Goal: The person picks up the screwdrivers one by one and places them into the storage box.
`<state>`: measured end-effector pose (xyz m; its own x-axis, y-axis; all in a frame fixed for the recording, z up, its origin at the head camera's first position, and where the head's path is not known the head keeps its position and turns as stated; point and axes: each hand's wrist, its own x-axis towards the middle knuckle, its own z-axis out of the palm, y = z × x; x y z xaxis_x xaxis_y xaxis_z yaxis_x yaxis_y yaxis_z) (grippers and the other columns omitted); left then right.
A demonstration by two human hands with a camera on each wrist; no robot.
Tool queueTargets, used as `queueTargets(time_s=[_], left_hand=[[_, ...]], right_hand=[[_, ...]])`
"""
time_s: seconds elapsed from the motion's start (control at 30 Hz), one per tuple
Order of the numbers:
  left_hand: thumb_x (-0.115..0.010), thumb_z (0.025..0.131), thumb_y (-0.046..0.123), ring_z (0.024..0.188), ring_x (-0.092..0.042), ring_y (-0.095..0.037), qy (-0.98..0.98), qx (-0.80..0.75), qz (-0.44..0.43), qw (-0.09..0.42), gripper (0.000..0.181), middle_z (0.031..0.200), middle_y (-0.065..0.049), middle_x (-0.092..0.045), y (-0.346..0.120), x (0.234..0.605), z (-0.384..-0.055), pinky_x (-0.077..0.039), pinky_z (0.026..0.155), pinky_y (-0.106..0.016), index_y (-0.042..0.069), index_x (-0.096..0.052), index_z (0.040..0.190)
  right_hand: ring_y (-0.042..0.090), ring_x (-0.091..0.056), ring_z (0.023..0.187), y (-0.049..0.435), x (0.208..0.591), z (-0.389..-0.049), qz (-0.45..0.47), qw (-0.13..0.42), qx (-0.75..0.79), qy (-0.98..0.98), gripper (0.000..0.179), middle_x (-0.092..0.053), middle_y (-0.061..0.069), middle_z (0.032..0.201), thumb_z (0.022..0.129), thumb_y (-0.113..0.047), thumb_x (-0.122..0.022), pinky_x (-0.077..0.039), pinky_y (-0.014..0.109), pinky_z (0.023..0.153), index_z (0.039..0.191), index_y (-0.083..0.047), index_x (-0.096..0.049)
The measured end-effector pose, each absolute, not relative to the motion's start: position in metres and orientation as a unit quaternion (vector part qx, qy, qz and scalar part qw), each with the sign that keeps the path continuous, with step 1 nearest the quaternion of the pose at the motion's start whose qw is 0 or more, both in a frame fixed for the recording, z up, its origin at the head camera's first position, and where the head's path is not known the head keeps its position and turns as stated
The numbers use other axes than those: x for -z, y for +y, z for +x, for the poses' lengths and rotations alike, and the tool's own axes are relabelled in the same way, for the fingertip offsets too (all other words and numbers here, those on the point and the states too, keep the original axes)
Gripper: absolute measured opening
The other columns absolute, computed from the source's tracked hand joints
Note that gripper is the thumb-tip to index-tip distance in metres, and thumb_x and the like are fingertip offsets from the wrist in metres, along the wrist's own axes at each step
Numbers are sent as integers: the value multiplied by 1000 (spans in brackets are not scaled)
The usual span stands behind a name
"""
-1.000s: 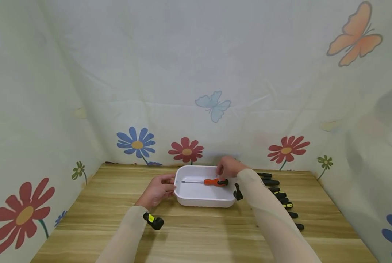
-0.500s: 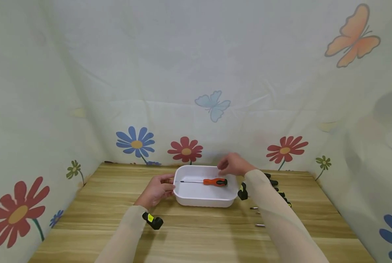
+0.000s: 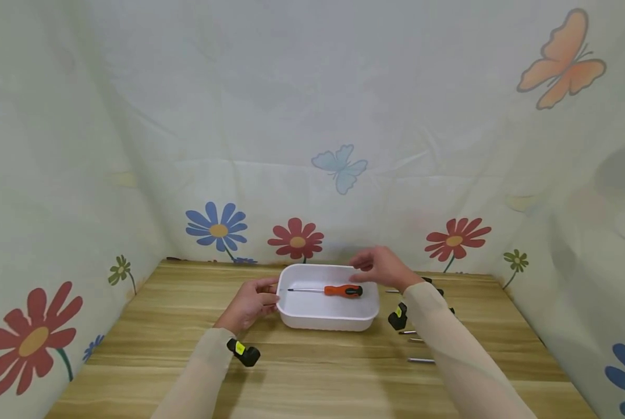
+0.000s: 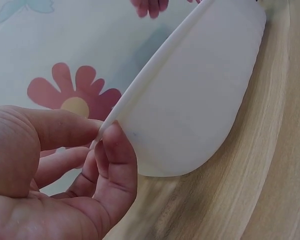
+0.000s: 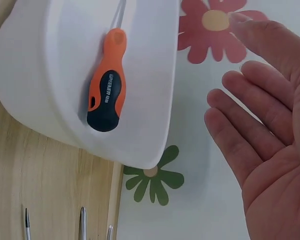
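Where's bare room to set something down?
Bare wooden table: left of the left hand, and in front of the white tray between the sleeves. Crowded: right of the tray, where metal shafts show beside the right sleeve.

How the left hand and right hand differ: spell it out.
The left hand pinches the white tray by its rim; the right hand holds nothing. The left hand is at the tray's left end, the right hand near its far right corner. Both have pale sleeves.
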<state>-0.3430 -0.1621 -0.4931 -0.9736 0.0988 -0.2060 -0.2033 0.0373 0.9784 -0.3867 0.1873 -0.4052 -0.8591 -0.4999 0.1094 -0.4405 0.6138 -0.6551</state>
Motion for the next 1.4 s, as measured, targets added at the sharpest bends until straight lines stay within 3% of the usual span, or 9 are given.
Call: queueTargets(time_s=[0.4, 0.67, 1.1, 1.4], left_hand=[[-65, 94, -7, 95, -62, -29, 702, -703, -41, 110, 56, 133, -27, -55, -161, 494, -341, -61, 88, -38, 6, -55, 147], [-65, 93, -8, 97, -63, -30, 698, -707, -42, 103, 55, 132, -26, -56, -159, 495, -341, -61, 87, -37, 6, -57, 146], [-65, 93, -7, 97, -63, -31, 693, -713, -39, 102, 54, 133, -27, -55, -163, 497, -341, -62, 85, -38, 5, -57, 145], [-64, 94, -7, 98, -63, -31, 688, -718, -40, 99, 54, 132, -26, -56, -160, 497, -341, -62, 83, -34, 7, -57, 145]], right_hand=[[28, -71, 114, 216, 404, -360, -244, 28, 443, 862, 43, -75, 8, 122, 82, -28, -87, -58, 41, 97, 121, -12, -75], [31, -69, 119, 237, 412, -345, -241, 31, 491, 836, 50, -70, 16, 130, 84, -26, -85, -59, 31, 95, 128, -7, -70], [11, -71, 113, 269, 430, -323, -231, 16, 517, 824, 46, -70, 16, 130, 87, -24, -83, -60, 27, 90, 128, -9, -70], [4, -70, 113, 285, 441, -310, -259, 5, 536, 803, 43, -69, 20, 131, 90, -14, -78, -59, 25, 89, 130, -2, -68]])
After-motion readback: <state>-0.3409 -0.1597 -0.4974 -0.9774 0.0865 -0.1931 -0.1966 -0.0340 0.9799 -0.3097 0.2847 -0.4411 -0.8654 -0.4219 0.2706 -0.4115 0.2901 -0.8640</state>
